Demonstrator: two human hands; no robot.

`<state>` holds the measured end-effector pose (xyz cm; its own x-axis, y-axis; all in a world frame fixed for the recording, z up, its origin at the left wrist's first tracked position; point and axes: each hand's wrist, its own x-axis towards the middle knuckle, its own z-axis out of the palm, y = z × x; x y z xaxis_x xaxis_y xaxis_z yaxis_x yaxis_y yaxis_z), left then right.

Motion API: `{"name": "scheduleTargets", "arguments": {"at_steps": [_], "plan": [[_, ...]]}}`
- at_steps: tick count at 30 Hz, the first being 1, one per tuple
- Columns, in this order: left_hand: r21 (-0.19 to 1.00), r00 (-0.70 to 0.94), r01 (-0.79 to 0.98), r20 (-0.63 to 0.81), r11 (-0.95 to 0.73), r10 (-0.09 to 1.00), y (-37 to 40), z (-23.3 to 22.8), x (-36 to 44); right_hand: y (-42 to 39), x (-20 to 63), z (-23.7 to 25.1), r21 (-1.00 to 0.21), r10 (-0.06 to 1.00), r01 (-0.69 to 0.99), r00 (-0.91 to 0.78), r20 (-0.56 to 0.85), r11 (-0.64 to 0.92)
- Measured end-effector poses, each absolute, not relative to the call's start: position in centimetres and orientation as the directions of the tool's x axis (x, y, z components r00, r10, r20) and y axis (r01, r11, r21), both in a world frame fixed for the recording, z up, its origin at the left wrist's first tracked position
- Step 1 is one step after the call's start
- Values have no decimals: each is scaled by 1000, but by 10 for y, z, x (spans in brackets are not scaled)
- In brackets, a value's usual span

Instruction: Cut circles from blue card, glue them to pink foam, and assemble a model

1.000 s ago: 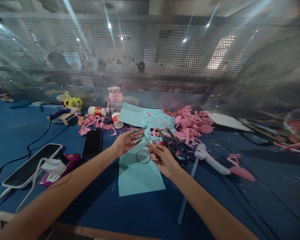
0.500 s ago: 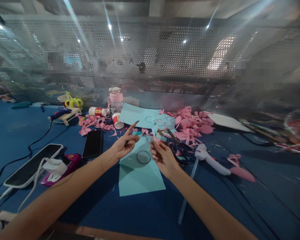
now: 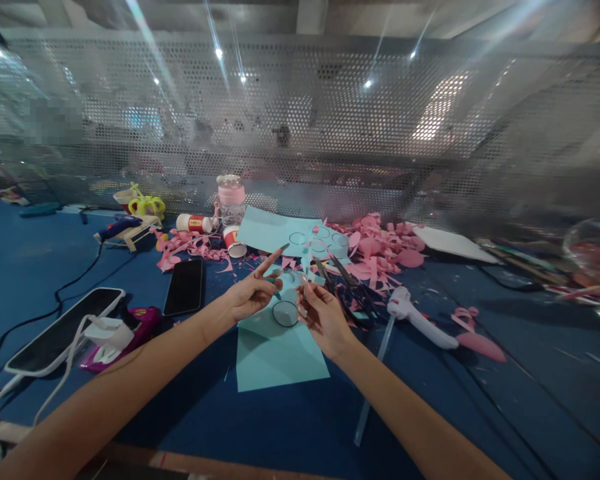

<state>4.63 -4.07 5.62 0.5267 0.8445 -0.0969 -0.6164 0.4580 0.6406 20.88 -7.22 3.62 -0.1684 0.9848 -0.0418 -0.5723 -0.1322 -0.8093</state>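
My left hand (image 3: 253, 293) and my right hand (image 3: 321, 317) meet above a light blue paper sheet (image 3: 280, 353) lying on the blue table. Together they pinch a small light blue paper cutout (image 3: 295, 279) between fingertips; my left index finger points up and away. A black drawn circle (image 3: 285, 313) shows on the sheet just below the hands. Black scissors (image 3: 347, 283) lie on the table right behind my right hand.
A white glue gun (image 3: 420, 320) lies to the right. Pink paper scraps (image 3: 380, 250) and another blue sheet with circles (image 3: 280, 233) sit behind. A black phone (image 3: 185, 287), a tablet with cables (image 3: 63, 330), a pink-lidded jar (image 3: 231, 198) and a perforated metal screen (image 3: 300, 127) surround the spot.
My left hand went from spread open to pinching the small blue cutout with the index finger raised. Both hands drew closer together and slightly nearer me.
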Motion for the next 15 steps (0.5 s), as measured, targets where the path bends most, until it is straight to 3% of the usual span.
{"name": "scheduleTargets", "arguments": {"at_steps": [8, 11, 15], "plan": [[392, 607, -710, -79, 585, 791, -47, 66, 50, -79, 203, 44, -825, 979, -559, -199, 33, -86], [437, 575, -705, -108, 558, 811, -53, 66, 56, -84, 196, 46, -841, 962, -540, -250, 112, -43], [527, 525, -675, -147, 516, 838, -59, 63, 63, -84, 191, 46, -853, 972, -521, -191, 137, 18]]}}
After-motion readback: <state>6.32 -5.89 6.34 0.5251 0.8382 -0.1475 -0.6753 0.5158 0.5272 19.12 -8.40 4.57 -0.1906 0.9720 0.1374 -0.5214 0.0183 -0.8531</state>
